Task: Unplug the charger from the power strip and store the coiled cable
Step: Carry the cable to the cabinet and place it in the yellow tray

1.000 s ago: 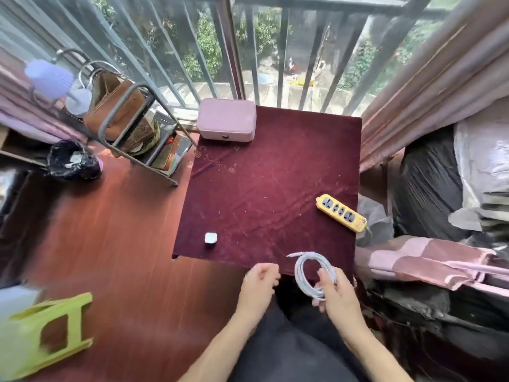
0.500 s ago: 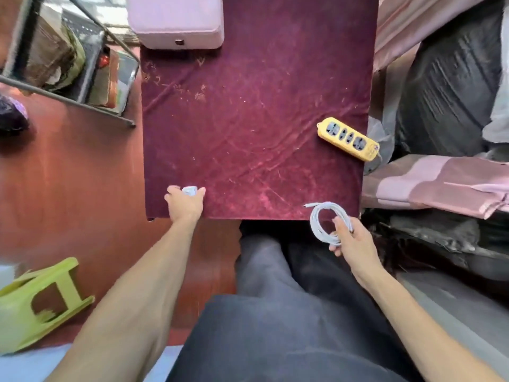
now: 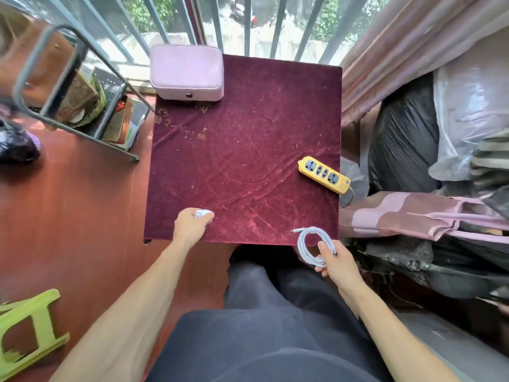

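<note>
Velvet, dark red, covers the table (image 3: 248, 150). At its far left corner sits a pink case (image 3: 186, 71), shut, seemingly the place for storage. The yellow strip (image 3: 324, 174) lies at the right edge, sockets empty. The right hand (image 3: 337, 261) pinches the coiled cable (image 3: 311, 248) over the near edge. The left hand (image 3: 191, 226) closes round the white charger (image 3: 202, 213). Best to keep the coil pinched so no loop springs free, and open the case with the left.
</note>
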`<state>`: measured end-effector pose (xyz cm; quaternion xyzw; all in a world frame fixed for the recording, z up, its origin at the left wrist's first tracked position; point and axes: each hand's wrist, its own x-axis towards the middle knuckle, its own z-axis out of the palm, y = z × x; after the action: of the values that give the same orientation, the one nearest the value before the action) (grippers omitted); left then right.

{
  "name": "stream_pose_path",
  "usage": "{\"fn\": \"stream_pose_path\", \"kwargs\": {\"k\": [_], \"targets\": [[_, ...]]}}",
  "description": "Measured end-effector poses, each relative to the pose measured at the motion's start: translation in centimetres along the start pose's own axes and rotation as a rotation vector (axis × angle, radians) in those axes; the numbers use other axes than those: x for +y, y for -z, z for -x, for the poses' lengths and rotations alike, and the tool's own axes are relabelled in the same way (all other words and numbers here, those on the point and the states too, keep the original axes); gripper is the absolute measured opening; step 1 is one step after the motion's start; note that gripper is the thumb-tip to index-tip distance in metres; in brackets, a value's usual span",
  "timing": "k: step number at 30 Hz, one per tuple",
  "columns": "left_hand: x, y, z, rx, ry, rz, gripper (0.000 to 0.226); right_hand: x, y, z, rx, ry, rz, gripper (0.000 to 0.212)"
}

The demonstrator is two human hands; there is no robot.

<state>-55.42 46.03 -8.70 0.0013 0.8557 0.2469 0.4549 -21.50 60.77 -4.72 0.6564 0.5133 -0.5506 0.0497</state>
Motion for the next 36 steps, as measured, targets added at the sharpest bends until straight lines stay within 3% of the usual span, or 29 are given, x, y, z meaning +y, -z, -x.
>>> {"fn": "stream_pose_path", "kwargs": {"k": [5,13,24,36], "targets": [[1.6,0.5,6.8,-0.030,-0.123,0.196,0.023,-2.8,1.3,1.7,-0.053,0.087,-0.036,0.017],[-2.7,-0.8,17.0,0.090,-0.117,0.477,0.011,-5.9,2.7,2.7,-0.241,0.218,-0.026,0.016],[-15.3,-7.9,29.8,0.450,0.211,0.880,0.010,-5.7,0.2,2.1,-0.517,0.384,0.242,0.016],[-23.4,-6.6,31.1,0.705,0.434,1.268,0.031,-9.4,-15.4,9.1,-0.799,0.485,0.598,0.019]]}}
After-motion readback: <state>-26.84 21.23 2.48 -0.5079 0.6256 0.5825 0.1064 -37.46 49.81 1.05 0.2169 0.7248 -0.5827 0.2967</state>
